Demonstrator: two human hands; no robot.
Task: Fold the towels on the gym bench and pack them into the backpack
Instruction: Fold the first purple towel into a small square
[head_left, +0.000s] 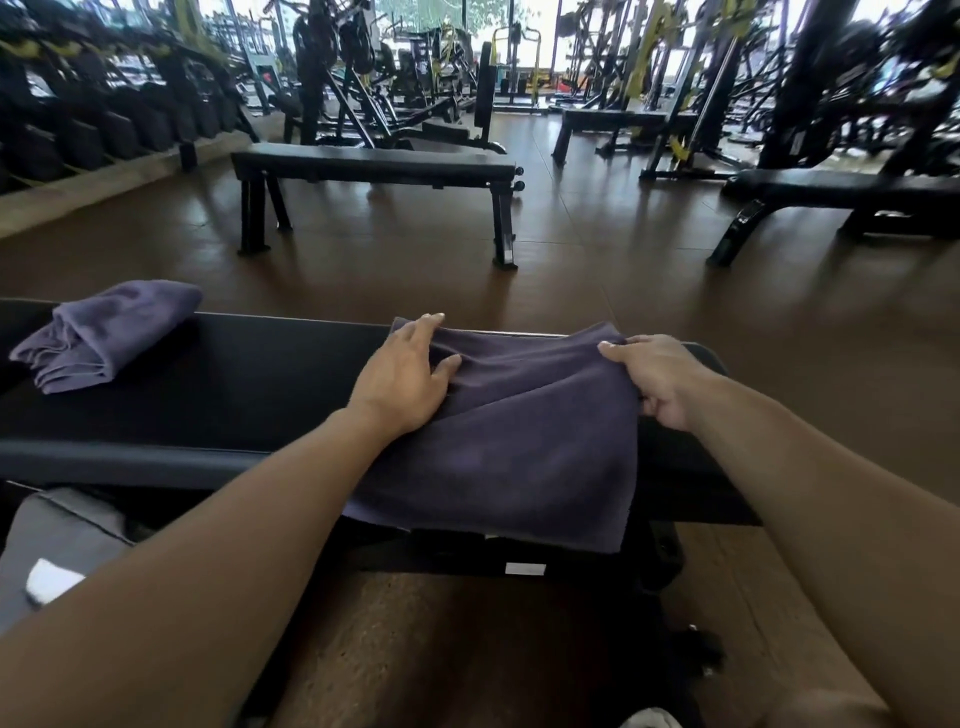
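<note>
A dark purple towel (530, 441) lies spread across the black gym bench (234, 384), its near edge hanging over the front. My left hand (405, 374) pinches the towel's far left corner, thumb on top of the cloth. My right hand (657, 376) grips the towel's right edge near the far corner. A second purple towel (104, 338) lies loosely folded at the bench's left end. A grey backpack (67, 535) sits low at the left, below the bench, partly hidden by my left forearm.
Another black flat bench (374, 166) stands across the brown floor ahead, and a third bench (852, 189) at the right. Weight machines fill the background. A dumbbell rack (93, 135) runs along the left wall. A white item (52, 579) lies by the backpack.
</note>
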